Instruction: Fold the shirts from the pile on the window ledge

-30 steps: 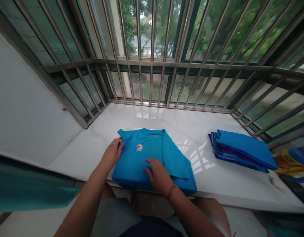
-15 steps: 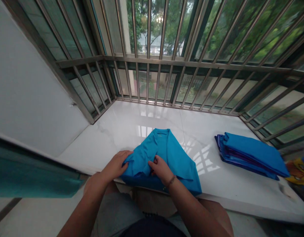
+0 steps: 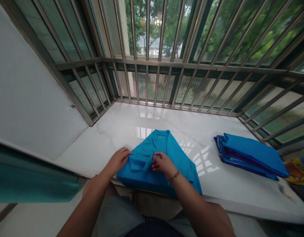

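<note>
folded blue stack [image 3: 250, 156] | marble sill [image 3: 152, 115] | steel window bars [image 3: 191, 64] | teal cloth [image 3: 31, 177] | yellow packet [image 3: 298, 172]

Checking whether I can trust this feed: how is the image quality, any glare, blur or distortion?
Head view: wide-angle distortion bends the metal window bars; window light glares on the white sill, beyond the blue T-shirt; the left hand and right hand show no obvious motion blur.

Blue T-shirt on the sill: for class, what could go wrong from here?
The shirt lies right at the sill's front edge, so it might slide off. The left hand and right hand are on a loose fold on top; if they shift unevenly, it could slip open and leave the shirt crooked.
</note>
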Tool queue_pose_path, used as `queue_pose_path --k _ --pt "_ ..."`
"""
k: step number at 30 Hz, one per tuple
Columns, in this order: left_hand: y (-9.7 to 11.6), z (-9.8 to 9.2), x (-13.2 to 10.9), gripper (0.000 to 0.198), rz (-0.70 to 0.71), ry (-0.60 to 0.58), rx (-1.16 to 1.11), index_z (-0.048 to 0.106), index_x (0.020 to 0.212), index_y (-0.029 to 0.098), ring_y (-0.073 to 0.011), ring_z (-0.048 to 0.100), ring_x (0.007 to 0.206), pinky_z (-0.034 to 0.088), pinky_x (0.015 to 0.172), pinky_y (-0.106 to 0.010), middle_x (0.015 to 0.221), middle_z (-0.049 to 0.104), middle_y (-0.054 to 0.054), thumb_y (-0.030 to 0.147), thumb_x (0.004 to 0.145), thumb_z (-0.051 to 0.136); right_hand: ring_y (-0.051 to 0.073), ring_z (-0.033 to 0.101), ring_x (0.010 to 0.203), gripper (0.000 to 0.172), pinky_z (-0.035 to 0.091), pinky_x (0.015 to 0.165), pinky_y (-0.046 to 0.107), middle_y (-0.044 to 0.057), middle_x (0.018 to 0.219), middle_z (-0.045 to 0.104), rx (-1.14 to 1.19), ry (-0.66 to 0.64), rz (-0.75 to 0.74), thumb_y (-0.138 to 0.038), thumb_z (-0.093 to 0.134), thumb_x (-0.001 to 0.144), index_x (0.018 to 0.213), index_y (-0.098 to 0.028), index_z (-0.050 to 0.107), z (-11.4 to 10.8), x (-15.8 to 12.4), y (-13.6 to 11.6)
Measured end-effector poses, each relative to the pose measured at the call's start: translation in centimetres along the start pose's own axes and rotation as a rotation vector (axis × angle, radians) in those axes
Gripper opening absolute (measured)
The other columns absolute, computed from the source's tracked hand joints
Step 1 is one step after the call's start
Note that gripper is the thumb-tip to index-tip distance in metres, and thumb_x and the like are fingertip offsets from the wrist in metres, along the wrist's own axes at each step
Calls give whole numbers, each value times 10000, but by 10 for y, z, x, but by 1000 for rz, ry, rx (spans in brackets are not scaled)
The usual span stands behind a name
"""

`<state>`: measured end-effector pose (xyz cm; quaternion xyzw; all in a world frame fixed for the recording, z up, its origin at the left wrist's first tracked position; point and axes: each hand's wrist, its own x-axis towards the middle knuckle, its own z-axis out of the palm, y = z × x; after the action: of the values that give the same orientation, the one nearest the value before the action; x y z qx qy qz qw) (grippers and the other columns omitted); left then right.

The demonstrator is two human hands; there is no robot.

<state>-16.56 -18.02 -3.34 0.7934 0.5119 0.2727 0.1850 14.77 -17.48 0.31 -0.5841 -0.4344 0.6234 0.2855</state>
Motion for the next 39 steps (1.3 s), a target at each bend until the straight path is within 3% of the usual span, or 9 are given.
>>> queue_pose_path --k 3,8,13,17,23,26,29,34,39 --pt "-4 -4 -5 363 -29 26 -59 802 1209 255 -243 709 1097 597 1009 -404 1161 730 -85 185 931 579 272 758 781 315 613 690 404 52 860 733 -179 105 -78 -508 789 915 1023 -252 639 -21 30 -18" --pt "-1 -6 -7 336 -61 38 -129 813 1140 247 -230 711 1031 615 910 -371 1114 726 -82 189 946 546 403 649 1319 281 552 1023 508 160 1162 764 -490 261 -192 -428 866 906 1039 -230 718 -28 93 -63" --pt "-1 -3 -6 350 -56 56 -114 815 1084 250 -241 700 1048 594 967 -401 1091 723 -80 147 915 526 268 698 1185 337 588 1035 491 100 1301 715 -704 240 -264 -412 732 1040 1254 -154 710 -10 137 -96" --pt "0 -2 -8 341 -75 62 -93 803 1057 245 -243 688 1047 585 990 -415 1085 713 -75 134 894 525 261 702 1173 368 609 1010 480 94 1351 692 -776 239 -331 -414 703 1062 1334 -167 686 -3 149 -110" --pt "4 -1 -9 247 -71 96 -51 777 1006 237 -250 681 1066 574 998 -421 1090 704 -82 208 965 535 245 651 1230 306 501 1124 447 127 1324 704 -844 206 -491 -307 626 1098 1353 -148 683 1 102 -99" --pt "6 0 -7 222 -103 116 -24 755 974 241 -256 684 1076 573 1007 -419 1089 710 -83 344 1033 567 221 660 1178 305 485 1095 349 52 1243 747 -909 -114 -693 -379 814 971 1242 -251 761 0 51 -68" --pt "7 0 -5 234 -124 129 14 740 941 243 -262 683 1070 572 1012 -424 1074 712 -80 410 1031 602 265 606 1294 553 458 1101 395 53 1395 702 -1119 -449 -985 -365 894 893 1405 -317 691 -7 8 -31" --pt "7 0 -4 222 -117 115 43 732 926 246 -268 678 1067 569 1021 -436 1077 713 -79 420 1011 622 244 603 1091 167 439 953 375 74 1122 730 -1431 -315 -998 -212 645 1065 1199 -255 735 -16 -21 2" --pt "2 1 -4 167 -101 111 63 733 924 246 -269 676 1084 566 1023 -432 1090 716 -79 370 976 635 250 572 1054 166 420 893 368 82 1120 711 -1387 -163 -995 -265 610 1098 1225 -254 716 -15 -38 22"
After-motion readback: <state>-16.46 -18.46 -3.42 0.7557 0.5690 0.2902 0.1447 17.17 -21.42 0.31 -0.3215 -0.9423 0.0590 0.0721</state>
